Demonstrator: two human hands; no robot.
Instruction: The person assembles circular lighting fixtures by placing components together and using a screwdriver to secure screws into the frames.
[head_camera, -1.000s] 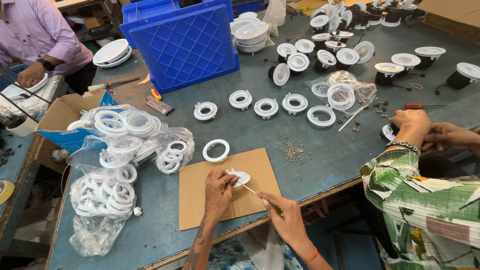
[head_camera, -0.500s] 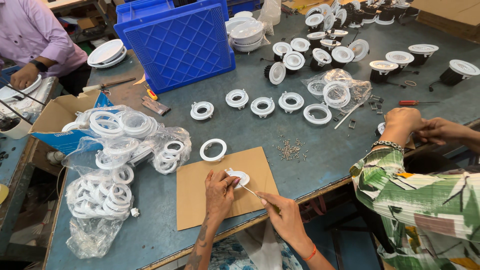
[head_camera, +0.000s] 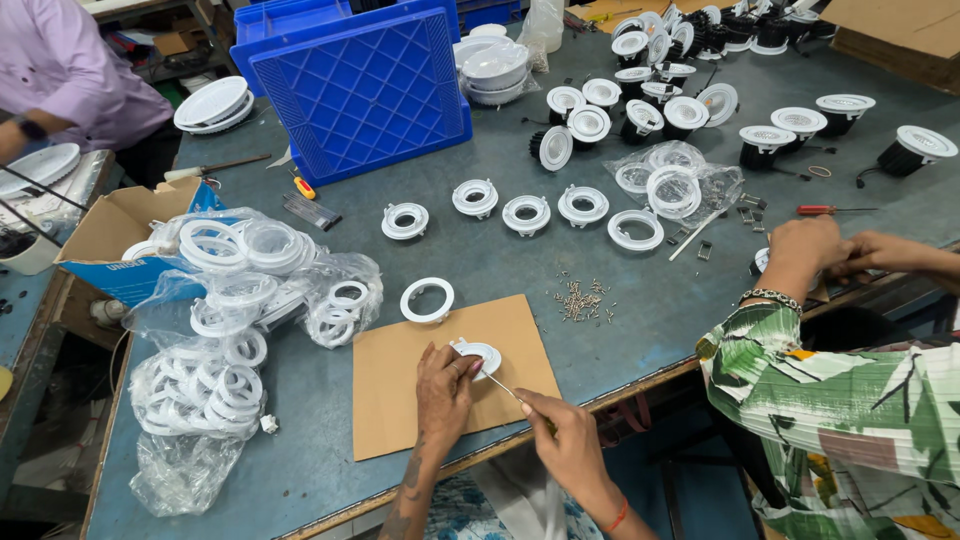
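Note:
My left hand presses down on a white round lamp ring that lies on a brown cardboard sheet at the table's near edge. My right hand grips a thin screwdriver whose tip reaches the ring. Another white ring lies loose just beyond the cardboard. A small pile of screws sits to the right of the sheet.
Clear bags of white rings fill the left. A blue crate stands at the back, with a row of rings and several lamp housings beyond. A co-worker's hands work at the right; another person is far left.
The view has shifted slightly. My hands stay on the ring with the screwdriver at it. The co-worker's hands at the right have moved a little.

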